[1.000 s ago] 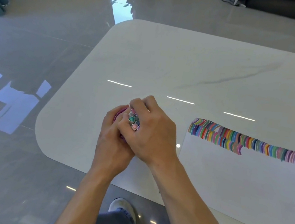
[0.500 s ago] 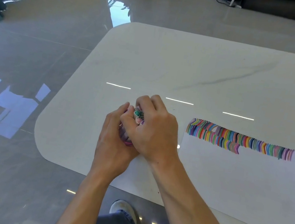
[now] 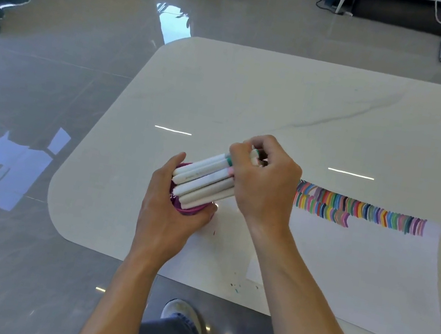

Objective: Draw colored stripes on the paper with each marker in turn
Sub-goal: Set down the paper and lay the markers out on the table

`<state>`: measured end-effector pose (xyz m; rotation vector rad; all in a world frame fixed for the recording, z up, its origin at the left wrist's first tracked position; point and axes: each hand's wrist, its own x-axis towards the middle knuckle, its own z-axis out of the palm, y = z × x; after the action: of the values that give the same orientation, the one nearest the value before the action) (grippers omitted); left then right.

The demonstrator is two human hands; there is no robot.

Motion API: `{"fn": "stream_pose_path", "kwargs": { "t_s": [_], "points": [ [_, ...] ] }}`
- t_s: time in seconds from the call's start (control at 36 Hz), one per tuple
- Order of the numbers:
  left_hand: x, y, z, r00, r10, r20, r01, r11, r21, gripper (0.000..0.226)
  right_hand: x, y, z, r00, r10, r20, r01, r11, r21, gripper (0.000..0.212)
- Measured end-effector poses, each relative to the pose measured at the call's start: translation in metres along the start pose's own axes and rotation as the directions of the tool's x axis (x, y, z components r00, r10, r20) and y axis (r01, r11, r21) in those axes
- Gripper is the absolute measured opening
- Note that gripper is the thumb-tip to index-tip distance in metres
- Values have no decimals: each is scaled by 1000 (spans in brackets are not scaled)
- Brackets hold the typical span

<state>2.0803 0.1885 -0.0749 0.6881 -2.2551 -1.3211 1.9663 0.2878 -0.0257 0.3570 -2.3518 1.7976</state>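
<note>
Purple cup [image 3: 191, 209], tipped, is held by the left grip [image 3: 167, 216]. The right grip [image 3: 265, 186] wraps the white markers [image 3: 204, 184]; it should slide just one out, slowly.

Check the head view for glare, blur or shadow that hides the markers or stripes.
Head view: thin light streaks glare on the table, clear of the markers and the stripes; window glare lies on the floor; the right hand gripping the markers looks slightly soft; shadows are faint.

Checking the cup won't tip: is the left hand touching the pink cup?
Touching. The head view shows the left hand curled round the pink cup, thumb at its rim, fingers against its wall.
</note>
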Motion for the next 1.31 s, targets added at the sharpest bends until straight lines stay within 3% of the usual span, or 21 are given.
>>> {"fn": "stream_pose_path", "kwargs": {
  "t_s": [0.22, 0.42, 0.5, 0.56, 0.64, 0.69, 0.83, 0.94, 1.17, 1.31],
  "points": [
    [4, -2, -6, 999, -26, -39, 27, 999, 38, 108, 10, 31, -31, 923, 371, -101, -347, 917, 198, 25],
    [2, 1, -6, 997, 18, -81, -5, 989, 148, 117, -5, 60, -48, 891, 435, -127, -423, 899, 109, 22],
    [-1, 7, -4, 980, 176, -94, -141, 944, 298, 114, -15, 62, -44, 893, 436, -110, -435, 900, 38, 20],
    [-6, 13, 3, 932, 352, -82, -297, 875, 382, 100, -22, 62, -39, 891, 442, -106, -441, 897, 29, 19],
    [-19, 21, 22, 843, 536, -53, -474, 786, 396, 72, -31, 63, -32, 891, 444, -96, -445, 895, 10, 16],
    [-28, 22, 38, 823, 569, 1, -528, 763, 373, 66, -36, 62, -28, 895, 437, -82, -439, 898, -7, 16],
    [-33, 11, 68, 865, 428, 263, -501, 778, 380, 79, -45, 69, -25, 909, 415, -32, -416, 906, -83, 16],
    [-25, 0, 81, 864, 341, 371, -492, 726, 481, 73, -49, 74, -25, 936, 351, 6, -344, 922, -179, 18],
    [-16, -6, 89, 885, 298, 359, -458, 701, 547, 63, -51, 76, -31, 956, 269, 120, -238, 946, -222, 20],
    [-14, -7, 91, 894, 283, 347, -441, 696, 567, 63, -49, 74, -39, 907, 363, 214, -346, 931, -113, 24]
  ]
}}
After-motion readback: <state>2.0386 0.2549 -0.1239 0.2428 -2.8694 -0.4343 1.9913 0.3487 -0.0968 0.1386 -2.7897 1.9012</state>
